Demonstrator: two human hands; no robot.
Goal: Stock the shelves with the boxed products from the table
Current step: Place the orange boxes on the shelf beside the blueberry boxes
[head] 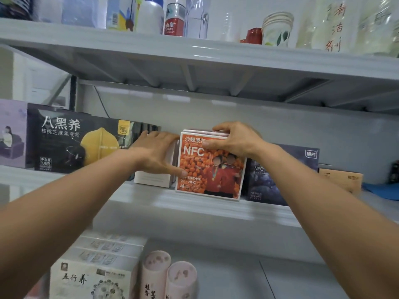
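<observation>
An orange and white NFC box (pixel 210 169) stands upright on the middle shelf (pixel 194 205). My right hand (pixel 235 140) grips its top right corner, fingers over the top edge and thumb on the front. My left hand (pixel 156 153) lies flat against the box's left side, thumb on its front face, and covers part of a white box (pixel 152 179) beside it. A dark blue NFC box (pixel 280 178) stands just right of the orange one.
A long black box (pixel 71 143) and a purple box (pixel 13 134) fill the shelf's left end; a brown carton (pixel 341 180) lies at the right. Bottles and paper cups (pixel 277 29) stand on the top shelf. White boxes (pixel 95 275) and pink tubes (pixel 169 277) sit on the lower shelf.
</observation>
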